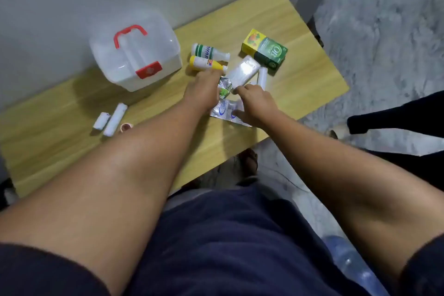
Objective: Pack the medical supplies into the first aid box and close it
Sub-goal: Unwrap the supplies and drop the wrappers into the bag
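near the table's (300, 31) middle both hands sort loose supplies: left hand (204, 89) spread over foil packets (225, 84), right hand (254, 103) pinching one. first aid box (134, 55) sits shut at the far edge; it needs opening next.

Supplies crowd table (300, 38) centre; right corner bare.

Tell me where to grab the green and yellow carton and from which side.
Grip the green and yellow carton across its two long side faces, coming down from above. It lies flat on the table, apart from the hands, its top and sides clear; a white packet crowds its near-left edge.
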